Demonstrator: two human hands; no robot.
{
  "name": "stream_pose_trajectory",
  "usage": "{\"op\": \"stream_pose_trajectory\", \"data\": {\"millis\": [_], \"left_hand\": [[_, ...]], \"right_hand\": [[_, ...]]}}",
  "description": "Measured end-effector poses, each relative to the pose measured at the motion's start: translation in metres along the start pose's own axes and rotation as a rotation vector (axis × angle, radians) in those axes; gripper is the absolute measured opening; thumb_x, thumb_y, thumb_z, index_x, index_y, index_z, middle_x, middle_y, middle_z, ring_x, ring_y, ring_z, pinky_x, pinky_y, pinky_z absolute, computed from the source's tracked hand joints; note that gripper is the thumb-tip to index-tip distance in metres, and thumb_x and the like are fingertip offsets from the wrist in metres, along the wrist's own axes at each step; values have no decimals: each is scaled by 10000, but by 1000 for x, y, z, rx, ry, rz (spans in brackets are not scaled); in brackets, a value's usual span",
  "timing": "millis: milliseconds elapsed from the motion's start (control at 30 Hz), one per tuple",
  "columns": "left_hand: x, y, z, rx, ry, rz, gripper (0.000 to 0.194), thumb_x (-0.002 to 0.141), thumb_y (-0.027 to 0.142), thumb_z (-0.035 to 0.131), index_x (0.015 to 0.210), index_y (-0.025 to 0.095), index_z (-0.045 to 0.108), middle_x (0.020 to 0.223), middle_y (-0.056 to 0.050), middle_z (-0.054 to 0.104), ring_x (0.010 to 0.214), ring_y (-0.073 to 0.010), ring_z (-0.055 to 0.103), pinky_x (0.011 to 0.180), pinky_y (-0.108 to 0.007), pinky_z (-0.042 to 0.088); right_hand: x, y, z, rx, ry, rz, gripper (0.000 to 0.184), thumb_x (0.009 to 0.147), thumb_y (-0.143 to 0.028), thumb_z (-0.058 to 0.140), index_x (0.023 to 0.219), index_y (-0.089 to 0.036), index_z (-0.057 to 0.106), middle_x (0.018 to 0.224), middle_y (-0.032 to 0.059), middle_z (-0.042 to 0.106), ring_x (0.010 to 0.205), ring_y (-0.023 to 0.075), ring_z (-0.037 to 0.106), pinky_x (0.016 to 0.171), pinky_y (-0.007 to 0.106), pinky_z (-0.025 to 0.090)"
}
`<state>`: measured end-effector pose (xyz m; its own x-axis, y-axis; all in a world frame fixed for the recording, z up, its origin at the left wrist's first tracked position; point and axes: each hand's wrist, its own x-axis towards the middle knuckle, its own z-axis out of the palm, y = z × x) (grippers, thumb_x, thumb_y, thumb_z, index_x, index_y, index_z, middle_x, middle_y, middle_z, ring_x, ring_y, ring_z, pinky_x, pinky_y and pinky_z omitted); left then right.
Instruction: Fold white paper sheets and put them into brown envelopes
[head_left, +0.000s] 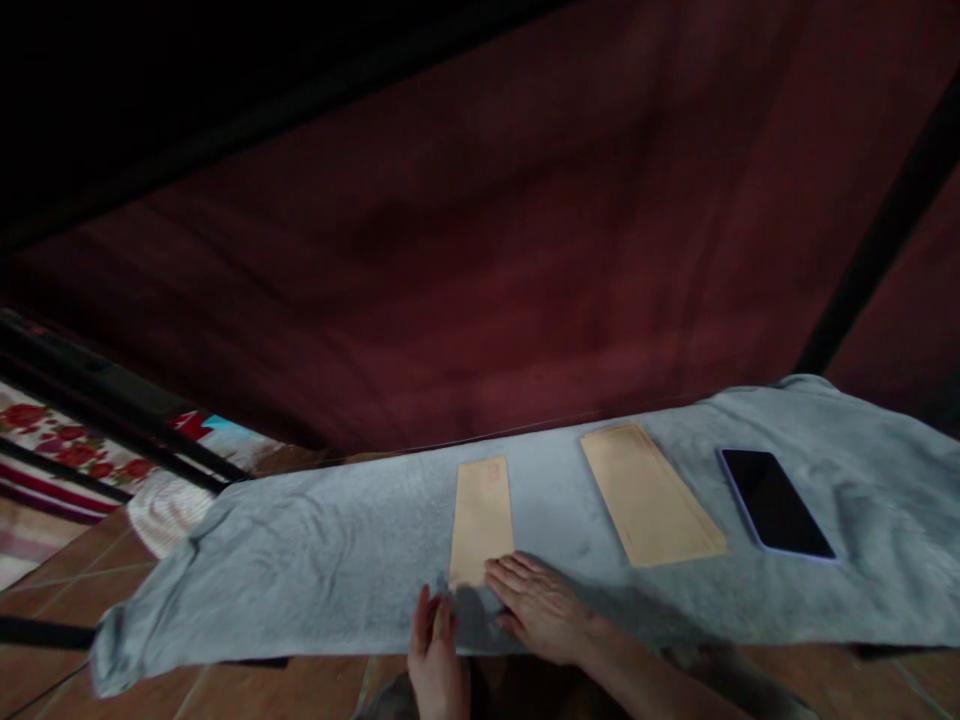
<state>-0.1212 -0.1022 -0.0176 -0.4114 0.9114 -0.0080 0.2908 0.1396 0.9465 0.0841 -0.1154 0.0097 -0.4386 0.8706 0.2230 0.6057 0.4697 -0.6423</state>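
A single tan paper envelope [481, 515] lies on the grey cloth, its long side pointing away from me and small reddish print near its far right corner. My right hand [544, 608] rests flat with its fingertips on the envelope's near right corner. Just below the near left corner is my left hand [433, 640], palm turned inward, fingers loosely bent and apart, with nothing visible in it. To the right lies a stack of similar envelopes [652, 500], slightly fanned and slanted. Neither hand touches that stack.
Grey plush cloth [300, 560] covers the long narrow surface. A dark-screened phone with a lilac edge [776, 503] lies at the right. Behind hangs a dark red curtain [525, 260], beside a black post [885, 230]. Floral fabric [71, 440] and brown floor tiles [82, 590] show at the left.
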Motion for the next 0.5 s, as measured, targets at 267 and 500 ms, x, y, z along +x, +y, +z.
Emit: {"op": "stream_pose_trajectory", "data": {"millis": [267, 500], "left_hand": [[37, 45, 56, 761, -725, 743, 523, 1049, 352, 279, 1540, 218, 401, 1616, -74, 379, 1522, -196, 269, 1234, -460, 278], [106, 68, 117, 1018, -713, 940, 589, 1055, 400, 230, 1571, 125, 302, 1636, -141, 322, 1534, -200, 234, 1235, -429, 226]], "right_hand": [[-1, 9, 13, -30, -3, 16, 598, 972, -449, 592, 1509, -216, 465, 1523, 96, 512, 1470, 239, 373, 1264, 411, 199], [-1, 12, 4, 15, -41, -27, 580, 1025, -480, 479, 1532, -205, 418, 1580, 89, 435, 1473, 242, 359, 1259, 423, 192]]}}
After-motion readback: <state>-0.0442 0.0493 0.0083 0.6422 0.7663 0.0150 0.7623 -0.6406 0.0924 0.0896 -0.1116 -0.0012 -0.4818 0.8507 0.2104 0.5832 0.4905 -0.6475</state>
